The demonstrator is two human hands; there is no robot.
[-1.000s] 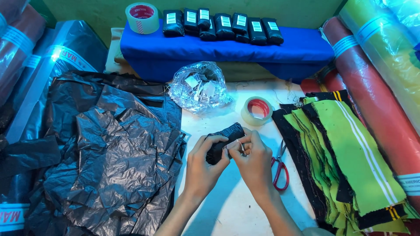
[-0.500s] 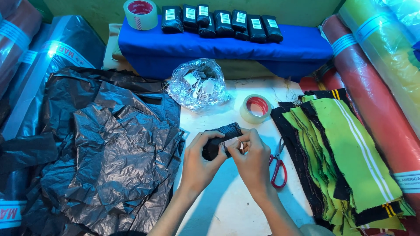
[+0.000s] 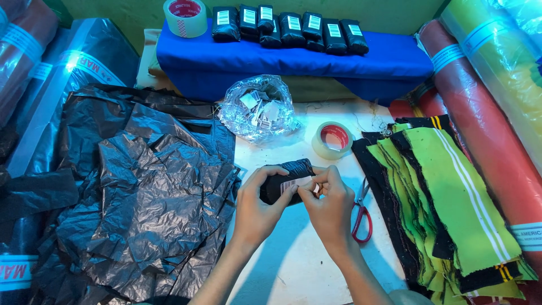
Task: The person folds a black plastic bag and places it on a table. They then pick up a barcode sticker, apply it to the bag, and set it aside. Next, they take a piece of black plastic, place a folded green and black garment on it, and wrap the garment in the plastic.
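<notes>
Both hands have barely shifted: left hand [image 3: 257, 212] cups the soft, light black packet [image 3: 284, 182], right hand [image 3: 330, 206] fingers pinching its white label; best gripped around the middle

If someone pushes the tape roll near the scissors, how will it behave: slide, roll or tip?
The tape roll lies flat on its side on the white table, so it would probably slide, not roll. It looks stiff and low, so tipping seems unlikely. Pushed rightward, it would likely stop against the green cloth pile beside it.
</notes>
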